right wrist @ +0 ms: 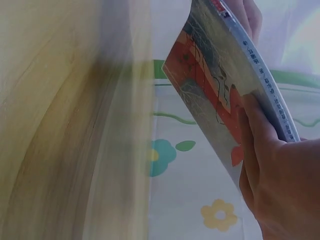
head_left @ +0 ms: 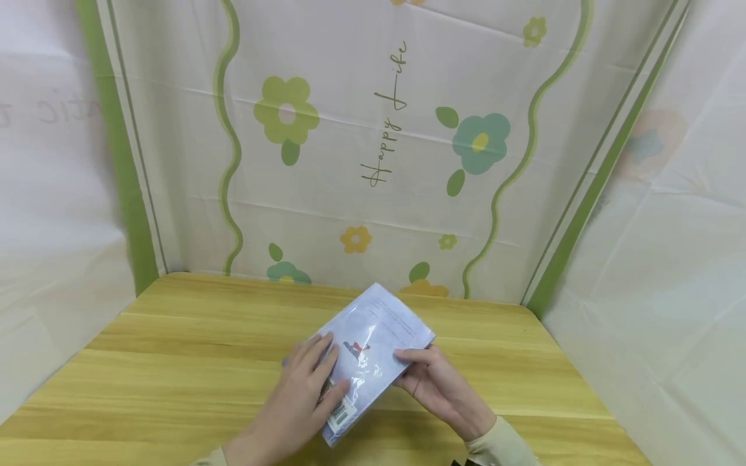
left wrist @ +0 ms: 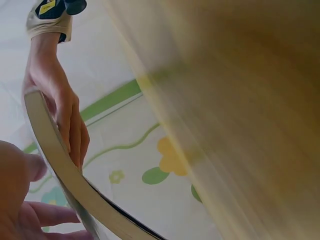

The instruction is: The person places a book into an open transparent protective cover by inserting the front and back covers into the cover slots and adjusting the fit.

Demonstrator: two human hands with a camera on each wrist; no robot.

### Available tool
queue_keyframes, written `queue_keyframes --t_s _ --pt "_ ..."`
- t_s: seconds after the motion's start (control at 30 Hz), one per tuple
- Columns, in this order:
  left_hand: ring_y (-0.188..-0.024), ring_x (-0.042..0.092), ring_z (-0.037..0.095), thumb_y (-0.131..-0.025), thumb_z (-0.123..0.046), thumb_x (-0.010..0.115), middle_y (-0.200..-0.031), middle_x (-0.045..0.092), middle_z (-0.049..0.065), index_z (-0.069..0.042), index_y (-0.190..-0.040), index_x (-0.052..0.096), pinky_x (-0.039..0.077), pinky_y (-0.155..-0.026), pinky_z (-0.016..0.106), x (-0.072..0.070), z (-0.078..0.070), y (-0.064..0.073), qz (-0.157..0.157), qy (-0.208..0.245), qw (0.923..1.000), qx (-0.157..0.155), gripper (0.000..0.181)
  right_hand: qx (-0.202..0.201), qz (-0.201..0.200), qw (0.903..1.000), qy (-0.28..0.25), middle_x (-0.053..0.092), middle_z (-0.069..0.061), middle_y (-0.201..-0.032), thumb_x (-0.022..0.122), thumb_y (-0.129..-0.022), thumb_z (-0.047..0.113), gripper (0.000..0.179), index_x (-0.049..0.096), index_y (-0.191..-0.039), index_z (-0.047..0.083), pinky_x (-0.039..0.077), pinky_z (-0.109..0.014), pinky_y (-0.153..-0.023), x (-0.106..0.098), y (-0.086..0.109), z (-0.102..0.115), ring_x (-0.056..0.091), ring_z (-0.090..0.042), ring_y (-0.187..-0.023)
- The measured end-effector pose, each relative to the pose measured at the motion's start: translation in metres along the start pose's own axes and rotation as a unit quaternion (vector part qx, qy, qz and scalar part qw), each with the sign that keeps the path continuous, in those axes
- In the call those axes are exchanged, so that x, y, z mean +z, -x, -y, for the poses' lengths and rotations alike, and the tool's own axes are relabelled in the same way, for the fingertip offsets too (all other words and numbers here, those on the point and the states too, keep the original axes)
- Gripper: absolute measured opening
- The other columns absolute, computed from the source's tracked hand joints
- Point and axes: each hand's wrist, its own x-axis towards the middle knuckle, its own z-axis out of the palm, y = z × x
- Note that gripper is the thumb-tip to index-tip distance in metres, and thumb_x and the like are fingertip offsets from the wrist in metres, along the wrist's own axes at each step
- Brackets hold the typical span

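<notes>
A thin paperback book (head_left: 379, 323) is tilted above the table, its pale lilac back cover, barcode and small red-and-blue figure facing up. My right hand (head_left: 445, 391) grips its right edge, thumb on the back cover and fingers underneath. Across the lower left of the same cover lies my left hand (head_left: 305, 388), fingers spread and mostly straight. In the left wrist view the page edges of the book (left wrist: 70, 172) curve, so it is slightly bent. The right wrist view shows its red and grey front cover and lettered spine, with the right hand (right wrist: 280, 175) along the spine.
A wood-grain table (head_left: 175, 388) spreads beneath both hands. Behind it hangs a white curtain (head_left: 350, 194) printed with flowers and "Happy Life". White sheets (head_left: 658, 259) with green borders close in both sides.
</notes>
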Motion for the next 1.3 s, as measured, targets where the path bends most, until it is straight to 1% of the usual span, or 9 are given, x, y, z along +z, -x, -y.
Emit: queue_keyframes --t_s 0.27,0.37,0.47,0.63,0.77,0.93,1.03,1.2,1.3 --pt "-0.141 0.026 0.039 -0.096 -0.056 0.054 -0.152 0.035 0.022 0.008 -0.138 0.050 0.021 -0.113 0.054 0.001 -0.004 0.001 0.034 -0.019 0.9992 -0.013 0.076 -0.008 -0.005 0.9996 -0.027 0.044 -0.021 -0.144 0.043 -0.095 -0.011 0.064 0.021 -0.153 0.005 0.035 -0.053 -0.106 0.003 0.000 -0.002 0.045 -0.039 -0.130" --pt "-0.142 0.023 0.039 -0.092 -0.063 0.055 -0.154 0.030 0.023 0.009 -0.141 0.046 0.021 -0.113 0.054 0.002 -0.005 0.002 0.040 -0.024 0.9989 -0.010 0.087 -0.012 0.001 0.9994 -0.032 0.039 -0.021 -0.148 0.042 -0.096 -0.010 0.065 0.019 -0.154 0.007 0.035 -0.052 -0.107 0.004 -0.001 -0.003 0.043 -0.038 -0.132" --pt "-0.142 0.022 0.042 -0.087 -0.066 0.060 -0.155 0.026 0.026 0.010 -0.144 0.039 0.026 -0.111 0.055 0.004 -0.004 0.004 0.043 -0.040 0.9982 0.010 0.097 -0.015 0.005 0.9993 -0.034 0.036 -0.021 -0.150 0.043 -0.095 -0.009 0.066 0.018 -0.154 0.008 0.035 -0.052 -0.107 0.007 -0.002 -0.004 0.042 -0.038 -0.133" --pt "-0.139 0.024 0.048 -0.078 -0.047 0.079 -0.152 0.026 0.032 0.014 -0.145 0.033 0.028 -0.108 0.061 0.008 -0.001 0.007 0.041 -0.054 0.9964 0.051 0.101 -0.019 0.001 0.9991 -0.038 0.036 -0.019 -0.149 0.044 -0.095 -0.009 0.066 0.018 -0.154 0.009 0.035 -0.052 -0.107 0.011 -0.003 -0.008 0.043 -0.037 -0.131" --pt "-0.139 0.023 0.049 -0.068 -0.025 0.084 -0.152 0.024 0.033 0.015 -0.144 0.032 0.025 -0.108 0.063 0.008 0.002 0.008 0.037 -0.039 0.9971 0.054 0.100 -0.023 0.009 0.9989 -0.040 0.035 -0.018 -0.149 0.042 -0.097 -0.008 0.063 0.020 -0.153 0.009 0.035 -0.051 -0.108 0.012 -0.002 -0.011 0.042 -0.035 -0.132" --pt "-0.142 0.017 0.047 -0.063 -0.008 0.079 -0.155 0.018 0.032 0.014 -0.146 0.028 0.023 -0.107 0.066 0.006 0.001 0.008 0.042 -0.029 0.9973 0.052 0.100 -0.038 0.035 0.9982 -0.030 0.042 -0.017 -0.145 0.042 -0.097 -0.009 0.058 0.025 -0.150 0.007 0.037 -0.048 -0.107 0.011 -0.001 -0.013 0.045 -0.033 -0.130" --pt "-0.143 0.014 0.046 -0.064 0.002 0.071 -0.156 0.016 0.030 0.013 -0.148 0.026 0.021 -0.106 0.069 0.005 0.000 0.007 0.042 -0.040 0.9968 0.055 0.096 -0.053 0.060 0.9967 -0.016 0.048 -0.015 -0.139 0.042 -0.096 -0.011 0.057 0.030 -0.148 0.006 0.041 -0.045 -0.104 0.011 0.000 -0.014 0.050 -0.029 -0.125" --pt "-0.140 0.022 0.047 -0.066 0.014 0.054 -0.154 0.025 0.029 0.013 -0.146 0.032 0.024 -0.104 0.070 0.004 -0.001 0.004 0.005 -0.093 0.9924 0.081 0.083 -0.067 0.090 0.9937 0.006 0.049 -0.016 -0.140 0.044 -0.095 -0.014 0.061 0.030 -0.150 0.005 0.040 -0.043 -0.105 0.012 0.001 -0.015 0.051 -0.028 -0.125" --pt "-0.137 0.030 0.048 -0.067 0.017 0.055 -0.151 0.032 0.029 0.013 -0.144 0.036 0.030 -0.101 0.070 0.002 -0.001 0.002 -0.014 -0.117 0.9877 0.102 0.079 -0.064 0.096 0.9933 0.005 0.047 -0.017 -0.143 0.043 -0.095 -0.014 0.061 0.029 -0.151 0.005 0.037 -0.044 -0.108 0.012 0.001 -0.015 0.048 -0.029 -0.128"
